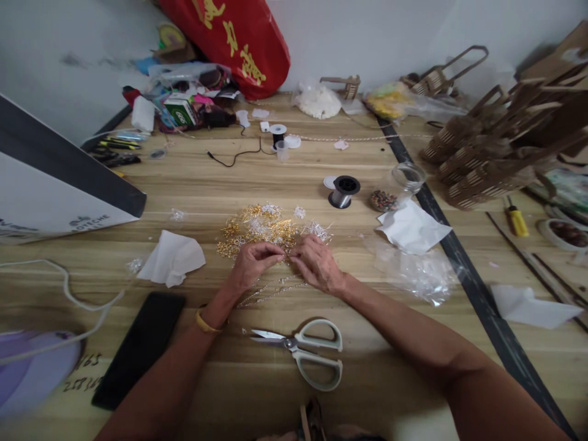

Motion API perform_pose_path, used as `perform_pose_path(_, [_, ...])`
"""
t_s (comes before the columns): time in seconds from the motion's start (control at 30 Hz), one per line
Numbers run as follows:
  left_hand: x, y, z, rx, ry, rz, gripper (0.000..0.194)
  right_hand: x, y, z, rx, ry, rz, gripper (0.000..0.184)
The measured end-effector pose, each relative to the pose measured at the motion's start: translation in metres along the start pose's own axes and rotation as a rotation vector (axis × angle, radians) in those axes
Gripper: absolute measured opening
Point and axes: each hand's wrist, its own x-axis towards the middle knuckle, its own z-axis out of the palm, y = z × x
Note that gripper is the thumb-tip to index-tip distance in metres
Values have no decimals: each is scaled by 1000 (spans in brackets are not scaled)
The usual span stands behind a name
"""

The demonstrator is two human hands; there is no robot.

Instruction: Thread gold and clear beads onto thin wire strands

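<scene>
Head view: beyond scissors, jewelry pieces; my left hand, right hand pinched narrow; item held: I cannot tell.

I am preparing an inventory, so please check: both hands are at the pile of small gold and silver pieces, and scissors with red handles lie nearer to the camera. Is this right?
Not fully: in the head view, the scissors have whitish handles, not red. They do lie nearer to the camera, and the left hand and right hand are at the pile.
</scene>
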Motion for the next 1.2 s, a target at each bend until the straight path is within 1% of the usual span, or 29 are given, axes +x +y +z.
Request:
perform_pose_path(0.4, [0, -3, 0, 10, -16, 9, 15, -1, 0, 1, 19, -9, 9, 6])
perform_pose_path(0.63, [0, -2, 0, 1, -1, -6, 13, -1, 0, 1, 12, 4, -6, 7])
perform_pose_path(0.87, [0, -2, 0, 20, -20, 18, 16, -1, 0, 2, 27, -4, 6, 6])
perform_pose_path(1.2, [0, -2, 0, 9, -12, 5, 13, -2, 1, 2, 20, -7, 4, 6])
